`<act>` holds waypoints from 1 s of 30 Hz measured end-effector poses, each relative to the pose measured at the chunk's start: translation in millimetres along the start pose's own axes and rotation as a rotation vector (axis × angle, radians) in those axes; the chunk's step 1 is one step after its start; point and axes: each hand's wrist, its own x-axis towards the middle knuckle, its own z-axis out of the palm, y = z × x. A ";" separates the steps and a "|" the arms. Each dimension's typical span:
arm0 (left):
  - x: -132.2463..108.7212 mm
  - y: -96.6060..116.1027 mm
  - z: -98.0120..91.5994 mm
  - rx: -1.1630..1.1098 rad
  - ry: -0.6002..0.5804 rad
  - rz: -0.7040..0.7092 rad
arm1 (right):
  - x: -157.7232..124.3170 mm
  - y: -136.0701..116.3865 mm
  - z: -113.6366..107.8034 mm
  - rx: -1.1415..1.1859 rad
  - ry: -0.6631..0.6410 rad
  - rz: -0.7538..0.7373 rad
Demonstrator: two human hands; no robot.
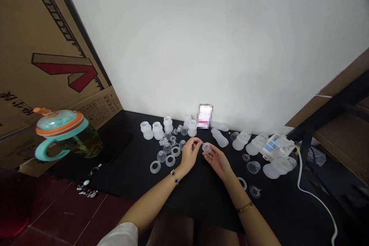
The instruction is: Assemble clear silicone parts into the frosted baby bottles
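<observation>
Over the middle of the black table, my right hand (218,162) is closed around a small clear round bottle part (206,147), perhaps a teat in its collar. My left hand (190,155) pinches at the left edge of that part; what lies between its fingertips is too small to make out. Left of my hands lie several translucent collar rings (170,160) and clear domed caps (162,156). Frosted bottle bodies (158,130) stand behind them. A frosted bottle (219,138) rests on its side just beyond my right hand.
Capped bottles (279,167), a clear cap (253,167) and a clear teat (255,191) lie at right, by a white box (277,147) and a white cable (315,195). A blurred-out phone (205,116) leans against the wall. A lidded turquoise jug (86,140) stands at left.
</observation>
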 end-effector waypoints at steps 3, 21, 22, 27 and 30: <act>1.6 -1.0 -1.1 -0.009 0.013 -0.007 | -0.9 0.1 -1.9 -0.051 -0.010 0.007; 10.1 -5.1 -8.5 0.193 0.156 0.117 | -0.1 2.1 -3.3 -0.135 0.075 -0.040; 10.4 -5.8 -8.5 0.190 0.155 0.119 | 0.3 2.4 -3.9 -0.142 0.075 -0.047; 11.2 -9.1 -7.9 0.185 0.145 0.147 | 2.3 2.8 -6.2 -0.146 0.074 -0.060; 11.2 -9.3 -7.9 0.188 0.138 0.149 | 2.2 2.1 -5.6 -0.160 0.101 -0.062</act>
